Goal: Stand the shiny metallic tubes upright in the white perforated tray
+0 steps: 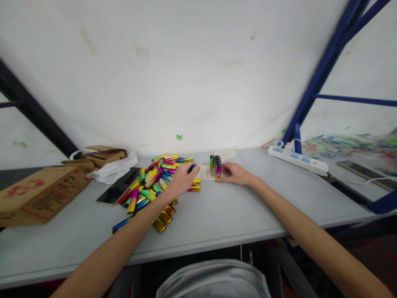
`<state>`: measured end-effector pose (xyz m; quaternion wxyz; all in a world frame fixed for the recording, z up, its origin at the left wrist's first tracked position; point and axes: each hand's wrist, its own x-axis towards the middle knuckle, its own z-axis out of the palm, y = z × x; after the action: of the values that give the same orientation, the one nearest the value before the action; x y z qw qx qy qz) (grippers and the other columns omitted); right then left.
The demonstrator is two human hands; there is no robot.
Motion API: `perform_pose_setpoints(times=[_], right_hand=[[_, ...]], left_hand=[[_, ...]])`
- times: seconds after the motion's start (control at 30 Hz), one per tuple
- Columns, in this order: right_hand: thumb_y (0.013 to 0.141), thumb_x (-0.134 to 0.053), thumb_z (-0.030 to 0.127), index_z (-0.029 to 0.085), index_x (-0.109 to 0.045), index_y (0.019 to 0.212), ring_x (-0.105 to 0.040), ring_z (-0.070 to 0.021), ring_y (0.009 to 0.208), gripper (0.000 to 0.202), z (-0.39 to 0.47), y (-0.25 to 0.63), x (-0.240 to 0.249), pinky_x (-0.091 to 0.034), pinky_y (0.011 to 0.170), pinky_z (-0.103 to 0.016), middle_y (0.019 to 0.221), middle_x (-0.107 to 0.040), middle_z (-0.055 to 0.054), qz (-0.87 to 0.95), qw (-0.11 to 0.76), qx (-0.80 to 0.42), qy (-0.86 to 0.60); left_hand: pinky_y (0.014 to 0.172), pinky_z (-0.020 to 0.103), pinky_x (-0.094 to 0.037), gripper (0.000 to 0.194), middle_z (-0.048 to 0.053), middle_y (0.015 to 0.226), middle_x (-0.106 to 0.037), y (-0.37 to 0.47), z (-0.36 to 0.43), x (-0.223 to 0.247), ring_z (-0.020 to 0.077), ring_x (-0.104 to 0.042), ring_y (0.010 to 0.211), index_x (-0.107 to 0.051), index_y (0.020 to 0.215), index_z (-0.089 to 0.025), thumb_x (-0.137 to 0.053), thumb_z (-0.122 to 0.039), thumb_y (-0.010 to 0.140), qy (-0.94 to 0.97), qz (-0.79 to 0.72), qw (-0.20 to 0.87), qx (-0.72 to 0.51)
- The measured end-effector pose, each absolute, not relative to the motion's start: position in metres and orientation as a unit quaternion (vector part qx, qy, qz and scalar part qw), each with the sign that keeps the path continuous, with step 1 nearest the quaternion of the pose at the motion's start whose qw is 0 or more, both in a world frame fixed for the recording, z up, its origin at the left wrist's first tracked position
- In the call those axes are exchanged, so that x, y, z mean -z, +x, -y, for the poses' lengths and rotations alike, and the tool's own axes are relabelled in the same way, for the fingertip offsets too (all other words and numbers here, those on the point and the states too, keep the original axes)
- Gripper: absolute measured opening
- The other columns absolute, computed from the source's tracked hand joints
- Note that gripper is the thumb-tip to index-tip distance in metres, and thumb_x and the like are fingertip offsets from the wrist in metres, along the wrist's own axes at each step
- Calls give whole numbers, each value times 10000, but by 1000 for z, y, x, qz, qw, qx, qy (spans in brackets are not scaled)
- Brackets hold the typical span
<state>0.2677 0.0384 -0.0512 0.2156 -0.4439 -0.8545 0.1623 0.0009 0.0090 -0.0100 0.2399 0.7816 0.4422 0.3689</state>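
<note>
A heap of shiny multicoloured lighters [151, 184] lies on the grey table [217, 215]. My left hand [182, 180] rests at the heap's right edge, its fingers closed on a dark blue lighter [192, 167]. A white plastic tray with round holes [206, 172] sits just right of that hand. A few lighters [215, 162] stand upright in the tray's right end. My right hand [235, 173] touches the tray's right side and holds a pink lighter [218, 171] against it. A second white tray [226, 154] lies behind.
Cardboard boxes [40, 194] and a white plastic bag [113, 169] sit at the left, with a dark phone-like slab [116, 190] beside the heap. A white power strip [297, 159] lies at the right near a blue metal frame [313, 87]. A white wall stands behind.
</note>
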Motion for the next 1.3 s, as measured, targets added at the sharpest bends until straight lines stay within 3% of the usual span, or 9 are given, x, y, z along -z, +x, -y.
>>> perform_pose_setpoints(times=[0.13,0.33,0.5,0.63,0.73,0.83,1.03,1.13,1.3], right_hand=[[799,-747,591,128,-684,1106,-504,-161,689,559,-38,268,50,-380,630,-264,809,-609,-24,854,217,-165,-443],[806,-742,601,126,-682,1140,-525,-171,704,583,-39,268,52,-395,649,-273,834,-621,-36,856,220,-160,-439],[808,-743,597,126,-679,1164,-540,-178,719,593,-38,268,52,-410,667,-277,852,-636,-47,857,221,-158,-438],[817,-733,606,119,-676,1164,-544,-181,718,601,-39,268,53,-413,670,-283,856,-641,-54,858,219,-154,-439],[819,-734,602,121,-672,1181,-552,-186,730,606,-40,268,54,-419,684,-289,874,-653,-60,861,221,-152,-433],[819,-741,590,121,-673,1176,-560,-188,740,593,-41,269,56,-425,694,-291,892,-662,-68,860,221,-153,-433],[816,-748,591,108,-671,1196,-566,-191,744,619,-42,269,57,-420,692,-292,909,-676,-79,860,219,-148,-436],[819,-745,593,120,-658,1242,-570,-191,761,641,-43,268,57,-424,711,-295,944,-689,-81,860,221,-153,-434],[813,-747,608,119,-662,1242,-558,-188,746,656,-43,268,56,-418,695,-290,913,-677,-73,862,221,-150,-431]], left_hand=[[569,279,-308,320,-32,603,-431,0,-9,11,142,-431,608,-426,645,-208,-423,-377,916,792,-446,221,-354],[521,254,-321,385,-46,589,-456,0,-14,16,134,-437,567,-481,730,-211,-483,-532,942,774,-445,264,-365],[490,235,-345,326,-63,621,-494,-2,-16,22,118,-467,518,-512,850,-216,-599,-525,905,769,-441,274,-372],[462,249,-357,356,-64,566,-501,-1,-14,20,131,-468,445,-572,920,-212,-488,-556,963,775,-439,335,-308],[630,277,-469,425,9,734,-625,3,-14,13,173,-611,669,-668,922,-190,-419,-526,995,810,-413,279,-309],[788,309,-483,450,48,827,-649,9,-20,5,205,-625,838,-715,887,-174,-409,-482,1003,836,-398,197,-322],[746,303,-517,370,67,885,-712,20,-46,3,193,-653,762,-725,953,-151,-517,-457,971,843,-365,205,-336],[823,312,-550,302,95,1059,-757,22,-57,9,215,-699,899,-727,1091,-152,-607,-376,928,857,-336,184,-345],[910,354,-562,275,109,1096,-778,23,-66,18,242,-716,993,-760,1083,-153,-628,-329,918,882,-299,139,-336]])
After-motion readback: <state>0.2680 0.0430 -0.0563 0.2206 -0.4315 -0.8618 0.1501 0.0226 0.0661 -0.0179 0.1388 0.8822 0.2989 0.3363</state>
